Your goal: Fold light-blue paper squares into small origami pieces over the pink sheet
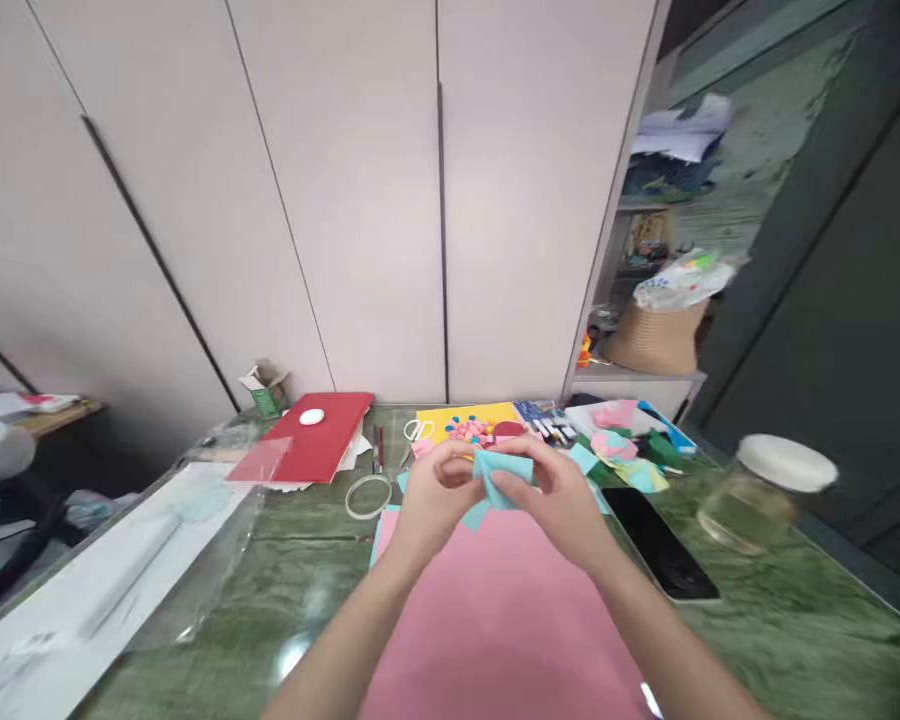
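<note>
Both hands meet above a large pink sheet point(495, 620) on the green table point(307, 590). My left hand point(431, 500) and my right hand point(559, 505) together pinch a small light-blue piece of paper point(504, 470), which looks folded, with a corner hanging down between them. Another light-blue sheet point(384, 520) peeks out from under the pink sheet's far left corner.
A clear tape roll point(368, 496) and a red folder point(316, 440) lie to the left, scissors point(418, 430) and a yellow sheet point(469, 415) behind. A black phone point(656, 540) and a lidded glass jar point(765, 490) sit right. Paper scraps point(630, 450) lie at the back right. White cupboard doors stand behind.
</note>
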{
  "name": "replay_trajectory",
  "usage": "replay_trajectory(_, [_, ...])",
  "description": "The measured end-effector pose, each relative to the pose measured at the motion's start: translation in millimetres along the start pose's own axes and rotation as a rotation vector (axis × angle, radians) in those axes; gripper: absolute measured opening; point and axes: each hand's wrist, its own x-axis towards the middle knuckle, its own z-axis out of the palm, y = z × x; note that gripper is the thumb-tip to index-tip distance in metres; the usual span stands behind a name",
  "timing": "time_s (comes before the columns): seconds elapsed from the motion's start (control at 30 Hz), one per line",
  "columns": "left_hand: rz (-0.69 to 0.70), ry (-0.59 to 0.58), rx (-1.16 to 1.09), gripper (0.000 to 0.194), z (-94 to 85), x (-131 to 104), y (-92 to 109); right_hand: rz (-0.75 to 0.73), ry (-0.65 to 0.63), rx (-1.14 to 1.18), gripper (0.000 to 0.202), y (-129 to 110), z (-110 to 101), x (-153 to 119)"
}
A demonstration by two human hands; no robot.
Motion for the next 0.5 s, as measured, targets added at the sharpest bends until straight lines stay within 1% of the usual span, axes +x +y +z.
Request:
replay_trajectory(0.1, [0.054, -0.025, -0.039, 0.017, -4.0, 0.2, -4.4, -0.003, 0.058, -0.057, 0.015, 2.4, -0.4, 1.2])
replay_trajectory(0.2, [0.111, -0.023, -0.030, 0.016, -5.6, -0.8, -5.9, -0.006, 0.077, -0.083, 0.016, 3.2, -0.4, 1.6])
replay_trajectory(0.27, [0.103, -0.009, 0.015, 0.018, -5.7, -1.5, -5.6, 0.002, 0.067, -0.095, 0.016, 2.9, 0.0, 1.6])
replay_trajectory(0.33, [0.067, 0.007, 0.081, 0.020, -6.0, -1.5, -5.6, 0.009, 0.012, -0.111, 0.017, 2.7, -0.5, 2.0])
replay_trajectory(0.4, [0.038, 0.030, 0.122, 0.024, -7.1, -0.2, -6.8, 0.019, -0.079, -0.101, 0.020, 3.5, -3.5, 3.2])
replay_trajectory(0.5, [0.020, 0.061, 0.088, 0.028, -9.6, 3.4, -10.2, 0.024, -0.181, 0.047, 0.024, 6.9, -14.3, 6.3])
